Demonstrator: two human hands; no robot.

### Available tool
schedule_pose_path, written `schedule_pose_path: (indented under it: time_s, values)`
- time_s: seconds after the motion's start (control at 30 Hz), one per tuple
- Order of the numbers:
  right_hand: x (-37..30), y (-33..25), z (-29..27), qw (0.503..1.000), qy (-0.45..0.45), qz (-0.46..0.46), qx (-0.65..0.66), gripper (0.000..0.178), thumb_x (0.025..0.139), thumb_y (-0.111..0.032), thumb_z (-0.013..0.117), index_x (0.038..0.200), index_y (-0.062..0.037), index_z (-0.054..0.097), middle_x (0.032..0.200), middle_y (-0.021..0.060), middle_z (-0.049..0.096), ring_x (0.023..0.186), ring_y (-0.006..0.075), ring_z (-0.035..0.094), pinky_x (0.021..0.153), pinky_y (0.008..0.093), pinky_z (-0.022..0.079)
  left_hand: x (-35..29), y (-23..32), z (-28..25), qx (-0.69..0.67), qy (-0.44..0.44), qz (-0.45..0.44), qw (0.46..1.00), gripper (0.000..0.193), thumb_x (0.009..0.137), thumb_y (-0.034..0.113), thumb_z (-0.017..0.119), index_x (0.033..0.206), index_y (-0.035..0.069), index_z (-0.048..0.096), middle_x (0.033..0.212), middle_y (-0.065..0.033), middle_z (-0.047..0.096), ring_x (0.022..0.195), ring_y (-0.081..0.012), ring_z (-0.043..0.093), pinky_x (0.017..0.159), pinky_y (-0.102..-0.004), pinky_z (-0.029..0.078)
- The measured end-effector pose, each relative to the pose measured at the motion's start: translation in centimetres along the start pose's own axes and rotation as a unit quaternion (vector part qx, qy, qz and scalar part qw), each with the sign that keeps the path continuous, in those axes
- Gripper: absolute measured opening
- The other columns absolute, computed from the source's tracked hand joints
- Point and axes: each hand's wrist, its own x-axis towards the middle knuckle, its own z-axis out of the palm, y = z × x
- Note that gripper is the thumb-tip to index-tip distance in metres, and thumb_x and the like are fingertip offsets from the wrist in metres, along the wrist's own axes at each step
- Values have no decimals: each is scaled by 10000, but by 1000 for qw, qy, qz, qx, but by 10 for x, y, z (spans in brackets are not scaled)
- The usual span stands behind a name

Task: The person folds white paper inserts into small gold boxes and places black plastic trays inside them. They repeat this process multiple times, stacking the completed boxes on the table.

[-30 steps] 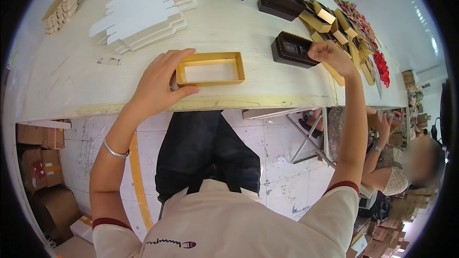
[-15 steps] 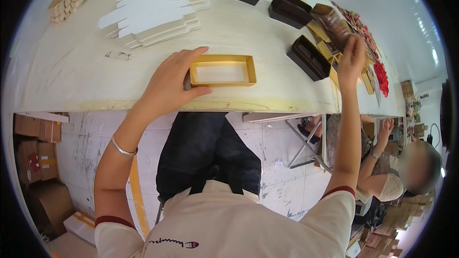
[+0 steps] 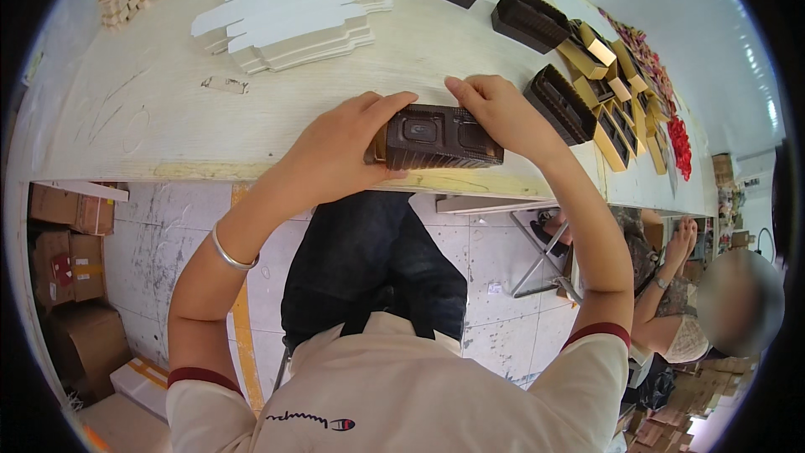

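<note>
My left hand is wrapped round the left end of a small gold box near the table's front edge. Over that box lies a glossy dark brown plastic tray with moulded hollows and ribbed sides, covering most of it. The fingers of my right hand close on the tray's right end, thumb toward the far side. How deep the tray sits against the box is hidden. Just right of my right hand stands a stack of nested dark brown trays.
Flat white cartons lie stacked at the back left. More brown tray stacks stand at the back right, beside several gold boxes and red trimmings. Another person sits at the right.
My right hand has brought the brown tray from the right-hand pile to above the gold box. My left hand still holds the box; the view has shifted slightly.
</note>
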Motion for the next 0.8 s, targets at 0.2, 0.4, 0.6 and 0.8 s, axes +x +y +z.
schedule_pose_path:
  time_s: [0.2,0.4,0.6,0.8]
  values:
    - [-28,5,-11,984,63,-164,38,602,908,-530,530,1280,-57,509,1036,157,604,850,232,591,732,335,486,3,-2,-14,-4,-14,-43,999,693,732,221,785,1339,72,486,1135,-120,558,1020,-273,571,894,-349,468]
    - [-68,18,-9,978,-15,-204,-38,765,808,-557,629,1389,-97,439,1310,125,469,1051,249,536,831,323,463,2,-12,-8,16,7,-2,1000,709,742,222,781,1362,76,470,1129,-116,558,1014,-272,570,896,-340,468]
    - [-67,18,-2,961,36,-273,2,432,861,-97,617,1289,-81,561,1120,141,493,1006,262,535,857,332,451,5,-10,-22,13,-81,-22,996,732,736,217,784,1375,89,451,1160,-99,556,1039,-261,568,919,-339,464]
    - [-60,19,16,920,100,-336,-176,507,799,-137,674,1295,-150,571,1063,163,499,903,310,532,808,374,458,8,-12,-27,-15,-90,-13,996,721,714,152,787,1361,115,471,1214,-98,542,1097,-268,551,952,-356,464]
